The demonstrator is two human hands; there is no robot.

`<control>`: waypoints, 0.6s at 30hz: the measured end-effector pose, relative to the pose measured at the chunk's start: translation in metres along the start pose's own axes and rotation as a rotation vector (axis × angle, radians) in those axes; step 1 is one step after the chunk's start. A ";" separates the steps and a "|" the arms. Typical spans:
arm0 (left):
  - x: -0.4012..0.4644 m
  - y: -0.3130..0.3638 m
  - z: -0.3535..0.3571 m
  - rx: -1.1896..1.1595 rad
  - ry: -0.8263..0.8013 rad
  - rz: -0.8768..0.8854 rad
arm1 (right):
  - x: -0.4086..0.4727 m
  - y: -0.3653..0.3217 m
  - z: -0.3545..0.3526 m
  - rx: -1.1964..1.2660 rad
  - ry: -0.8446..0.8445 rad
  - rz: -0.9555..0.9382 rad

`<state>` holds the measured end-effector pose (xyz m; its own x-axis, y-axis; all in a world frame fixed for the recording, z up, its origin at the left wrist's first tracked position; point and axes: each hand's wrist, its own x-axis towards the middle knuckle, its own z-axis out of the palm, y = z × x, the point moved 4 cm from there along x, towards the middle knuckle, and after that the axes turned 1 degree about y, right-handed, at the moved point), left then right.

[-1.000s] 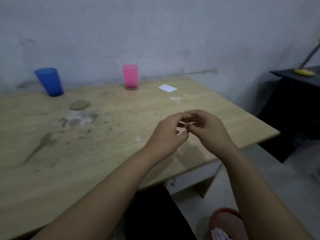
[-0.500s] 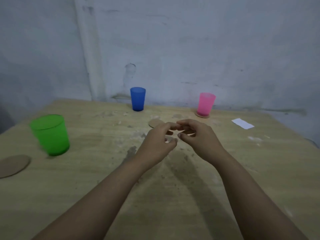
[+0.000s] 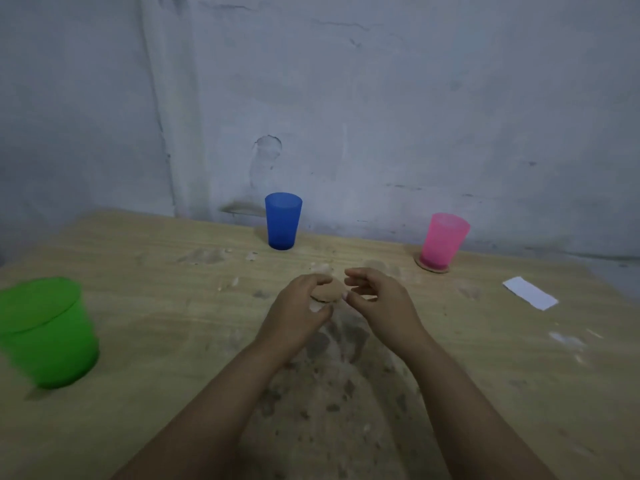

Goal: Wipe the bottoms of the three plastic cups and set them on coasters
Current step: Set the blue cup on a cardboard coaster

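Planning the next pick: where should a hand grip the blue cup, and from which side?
Judging by shape, wrap the hand round the blue cup at mid-wall, coming from the front: it stands upright, tapers toward its base, and the wall close behind blocks the rear.

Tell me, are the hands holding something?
Yes. The left hand pinches a round brown coaster by its left edge. The right hand holds nothing, fingers loosely curled beside it.
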<state>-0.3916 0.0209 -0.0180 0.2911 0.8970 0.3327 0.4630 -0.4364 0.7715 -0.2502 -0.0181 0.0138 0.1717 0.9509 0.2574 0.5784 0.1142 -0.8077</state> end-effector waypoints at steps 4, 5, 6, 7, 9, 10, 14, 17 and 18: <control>0.028 -0.028 0.005 0.050 -0.022 -0.038 | 0.038 0.021 0.015 0.021 0.023 0.042; 0.034 -0.034 0.006 0.055 -0.032 -0.038 | 0.049 0.027 0.020 0.026 0.019 0.051; 0.039 -0.040 0.008 0.067 -0.043 -0.034 | 0.061 0.033 0.026 0.034 0.014 0.061; 0.041 -0.043 0.010 0.079 -0.052 -0.029 | 0.069 0.036 0.029 0.040 0.011 0.064; 0.045 -0.049 0.014 0.084 -0.076 -0.047 | 0.088 0.045 0.036 0.042 0.009 0.077; 0.048 -0.053 0.016 0.087 -0.085 -0.060 | 0.099 0.048 0.042 0.039 0.007 0.086; 0.052 -0.061 0.018 0.093 -0.076 -0.086 | 0.137 0.055 0.064 0.093 -0.031 0.117; 0.051 -0.059 0.017 0.076 -0.057 -0.040 | 0.159 0.051 0.084 0.170 -0.115 0.121; 0.051 -0.060 0.017 0.081 -0.052 -0.026 | 0.166 0.049 0.091 0.193 -0.143 0.117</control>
<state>-0.3903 0.0915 -0.0560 0.3206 0.9040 0.2829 0.5368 -0.4195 0.7321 -0.2659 0.1716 -0.0309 0.1067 0.9902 0.0896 0.3964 0.0403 -0.9172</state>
